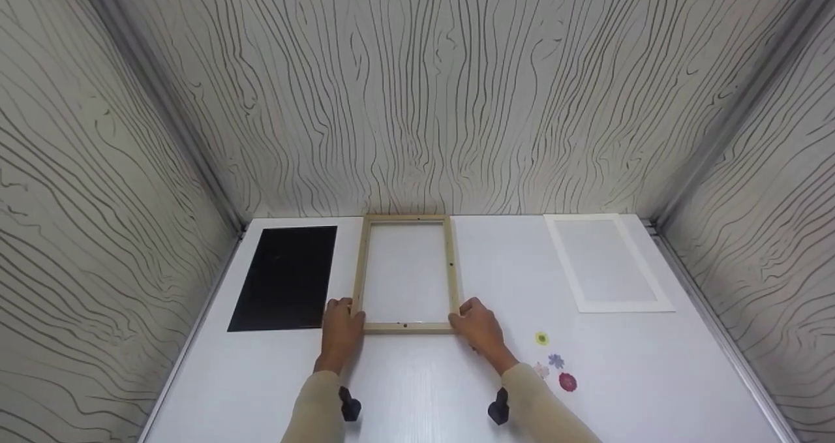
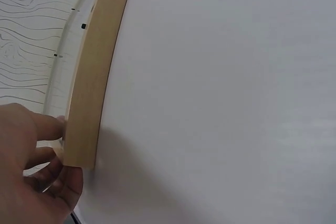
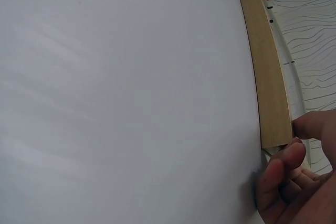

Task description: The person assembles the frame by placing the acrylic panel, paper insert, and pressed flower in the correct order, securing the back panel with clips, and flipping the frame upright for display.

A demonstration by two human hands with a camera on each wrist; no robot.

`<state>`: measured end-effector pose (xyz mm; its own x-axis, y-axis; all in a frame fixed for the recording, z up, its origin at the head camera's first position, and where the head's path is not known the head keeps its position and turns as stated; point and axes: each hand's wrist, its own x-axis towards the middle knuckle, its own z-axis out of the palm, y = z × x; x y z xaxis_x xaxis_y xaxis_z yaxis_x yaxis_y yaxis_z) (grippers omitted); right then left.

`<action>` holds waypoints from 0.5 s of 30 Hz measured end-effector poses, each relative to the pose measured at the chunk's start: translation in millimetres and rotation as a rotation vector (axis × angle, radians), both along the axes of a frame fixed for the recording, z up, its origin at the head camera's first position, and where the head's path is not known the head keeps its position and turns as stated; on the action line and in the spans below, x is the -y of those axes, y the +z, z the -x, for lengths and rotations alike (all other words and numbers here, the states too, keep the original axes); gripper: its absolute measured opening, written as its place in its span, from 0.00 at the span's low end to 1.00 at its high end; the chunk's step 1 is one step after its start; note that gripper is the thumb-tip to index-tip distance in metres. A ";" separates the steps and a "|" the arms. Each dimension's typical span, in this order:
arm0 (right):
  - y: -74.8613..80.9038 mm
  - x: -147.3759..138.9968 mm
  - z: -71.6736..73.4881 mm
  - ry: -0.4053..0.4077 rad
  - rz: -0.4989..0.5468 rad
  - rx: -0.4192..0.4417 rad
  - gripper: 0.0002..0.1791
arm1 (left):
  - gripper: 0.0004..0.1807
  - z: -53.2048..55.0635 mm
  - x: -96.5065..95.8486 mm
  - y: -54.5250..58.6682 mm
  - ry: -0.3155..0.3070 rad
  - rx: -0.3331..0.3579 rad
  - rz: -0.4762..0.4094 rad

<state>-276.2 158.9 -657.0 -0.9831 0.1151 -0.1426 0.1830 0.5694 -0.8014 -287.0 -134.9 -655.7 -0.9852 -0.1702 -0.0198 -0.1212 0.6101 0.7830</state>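
Note:
A light wooden picture frame (image 1: 406, 329) lies at the far middle of the white table, its long sides running away from me. At its near left corner my left hand (image 1: 342, 332) grips the wood between thumb and curled fingers. The near right corner is held the same way by my right hand (image 1: 479, 329). In the left wrist view, the left hand (image 2: 31, 166) pinches the end of the wooden bar (image 2: 94, 77). The right wrist view has the right hand (image 3: 299, 177) around the bar's other end (image 3: 273, 103), with left fingertips at the top.
Left of the frame lies a black rectangular panel (image 1: 284, 280). A white mat with a rectangular middle (image 1: 626, 306) lies at the far right. Several small flowers, including a yellow one (image 1: 541, 338) and a red one (image 1: 567, 381), sit right of my right hand. Patterned walls (image 1: 417, 91) enclose the table.

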 end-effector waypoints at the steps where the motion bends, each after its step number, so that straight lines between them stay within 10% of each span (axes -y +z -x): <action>1: 0.0 -2.0 -0.6 -0.005 -0.004 0.001 0.17 | 0.23 -0.7 -1.9 0.4 -0.002 0.000 -0.005; 15: 6.6 -28.7 -7.9 -0.022 -0.077 0.000 0.15 | 0.22 -7.9 -26.0 -2.1 -0.043 -0.024 -0.029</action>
